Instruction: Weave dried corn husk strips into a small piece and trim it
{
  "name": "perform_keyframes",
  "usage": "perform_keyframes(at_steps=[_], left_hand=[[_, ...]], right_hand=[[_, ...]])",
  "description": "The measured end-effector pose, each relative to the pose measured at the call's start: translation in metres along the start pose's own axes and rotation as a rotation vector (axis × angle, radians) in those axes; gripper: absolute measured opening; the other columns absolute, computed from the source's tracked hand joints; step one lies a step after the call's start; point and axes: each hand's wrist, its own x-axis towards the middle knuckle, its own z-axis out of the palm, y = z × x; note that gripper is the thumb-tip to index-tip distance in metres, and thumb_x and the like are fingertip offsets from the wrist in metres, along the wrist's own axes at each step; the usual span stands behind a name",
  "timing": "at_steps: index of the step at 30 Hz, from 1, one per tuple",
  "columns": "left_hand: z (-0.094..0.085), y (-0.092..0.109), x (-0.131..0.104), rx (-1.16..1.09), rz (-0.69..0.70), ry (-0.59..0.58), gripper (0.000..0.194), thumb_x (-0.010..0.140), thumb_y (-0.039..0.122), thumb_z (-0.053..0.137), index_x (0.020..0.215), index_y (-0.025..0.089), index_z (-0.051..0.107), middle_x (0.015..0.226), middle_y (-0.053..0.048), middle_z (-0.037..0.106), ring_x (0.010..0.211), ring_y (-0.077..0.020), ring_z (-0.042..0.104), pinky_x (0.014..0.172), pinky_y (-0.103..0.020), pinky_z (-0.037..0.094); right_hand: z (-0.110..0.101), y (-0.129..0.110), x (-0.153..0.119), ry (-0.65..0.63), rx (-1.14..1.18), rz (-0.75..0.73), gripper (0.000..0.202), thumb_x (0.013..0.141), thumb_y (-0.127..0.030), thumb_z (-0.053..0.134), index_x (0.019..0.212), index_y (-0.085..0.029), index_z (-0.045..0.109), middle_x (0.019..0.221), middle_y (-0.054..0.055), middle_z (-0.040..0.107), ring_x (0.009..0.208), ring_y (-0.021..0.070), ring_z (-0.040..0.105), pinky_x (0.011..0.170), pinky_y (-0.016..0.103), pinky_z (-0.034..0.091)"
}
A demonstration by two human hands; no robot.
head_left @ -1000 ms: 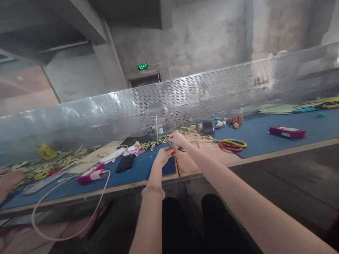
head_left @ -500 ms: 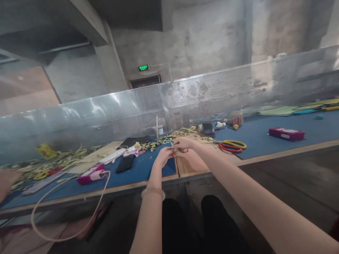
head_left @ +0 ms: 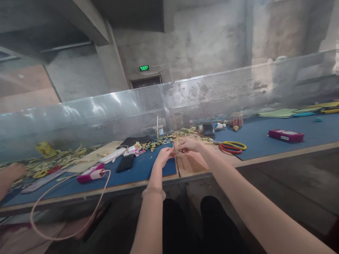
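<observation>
My left hand [head_left: 163, 156] and my right hand [head_left: 188, 144] meet over the blue mat [head_left: 143, 169] at the bench's middle. Both pinch a small piece made of thin yellowish strips [head_left: 177, 152], too small and blurred to name more closely. A pale bangle [head_left: 153, 192] sits on my left wrist. Just beyond my hands lies a heap of pale yellow-green strips and small buds [head_left: 159, 141].
Red-and-yellow scissors [head_left: 232, 146] lie right of my hands. A black phone [head_left: 125, 163], a magenta box [head_left: 91, 173] with a looping cable, and another magenta box [head_left: 286, 135] rest on the bench. A perforated metal screen [head_left: 212, 95] runs behind. Another person's hand [head_left: 9, 174] is far left.
My right hand has dropped from above the strips and drawn level with my left hand. The other person's hand at far left has shifted slightly.
</observation>
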Motion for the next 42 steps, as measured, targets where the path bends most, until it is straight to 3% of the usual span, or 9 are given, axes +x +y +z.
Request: perform_keyframes(at_steps=[4,12,20,25,32,37,42], left_hand=[[-0.001,0.0,-0.001,0.054,0.033,-0.061,0.024,0.065,0.035,0.068,0.067,0.012,0.066,0.067,-0.007,0.068,0.065,-0.0159,0.06,0.068,-0.029,0.046],[-0.002,0.002,-0.003,0.034,0.002,-0.085,0.025,0.055,0.026,0.076,0.074,0.01,0.07,0.071,-0.008,0.068,0.065,-0.0135,0.058,0.067,-0.026,0.044],[-0.002,0.002,-0.001,0.024,0.047,-0.038,0.029,0.051,0.029,0.078,0.069,0.011,0.064,0.062,-0.002,0.06,0.05,-0.007,0.048,0.044,-0.019,0.033],[-0.003,0.003,-0.004,-0.048,0.0,-0.063,0.032,0.05,0.028,0.08,0.068,0.012,0.059,0.064,0.0,0.06,0.057,-0.0086,0.056,0.065,-0.026,0.047],[-0.002,0.006,-0.009,-0.063,-0.022,-0.118,0.035,0.049,0.025,0.082,0.073,0.012,0.059,0.068,-0.001,0.064,0.065,-0.0114,0.061,0.075,-0.029,0.048],[-0.001,0.006,-0.009,-0.035,-0.024,-0.112,0.032,0.05,0.024,0.081,0.069,0.012,0.059,0.065,-0.001,0.064,0.063,-0.0117,0.061,0.074,-0.029,0.049],[0.001,0.008,-0.009,0.054,-0.032,-0.081,0.03,0.053,0.029,0.079,0.067,0.012,0.058,0.062,-0.003,0.063,0.061,-0.0118,0.06,0.061,-0.024,0.047]], right_hand=[[-0.001,0.004,-0.004,0.105,0.083,-0.07,0.022,0.059,-0.029,0.073,0.061,-0.011,0.061,0.042,-0.005,0.046,0.041,0.005,0.039,0.043,0.02,0.028],[0.01,0.027,0.007,0.241,0.212,-0.123,0.029,0.055,-0.036,0.075,0.065,-0.012,0.062,0.051,-0.003,0.054,0.044,0.0055,0.044,0.044,0.02,0.031],[0.011,0.035,0.003,0.265,0.239,-0.152,0.033,0.053,-0.04,0.075,0.067,-0.012,0.066,0.06,0.0,0.061,0.046,0.0049,0.044,0.043,0.02,0.03],[0.012,0.035,0.002,0.269,0.192,-0.155,0.031,0.054,-0.038,0.075,0.067,-0.012,0.067,0.06,0.0,0.061,0.046,0.0049,0.042,0.045,0.02,0.03],[0.013,0.035,0.001,0.283,0.141,-0.145,0.031,0.056,-0.036,0.075,0.075,-0.012,0.069,0.052,-0.003,0.055,0.043,0.0042,0.038,0.042,0.02,0.024],[0.014,0.034,0.0,0.273,0.123,-0.142,0.031,0.056,-0.037,0.074,0.073,-0.012,0.068,0.053,-0.003,0.056,0.044,0.0046,0.038,0.043,0.02,0.026],[0.016,0.034,0.0,0.294,0.113,-0.151,0.029,0.056,-0.036,0.074,0.071,-0.012,0.068,0.055,-0.002,0.058,0.046,0.0046,0.038,0.045,0.021,0.028]])
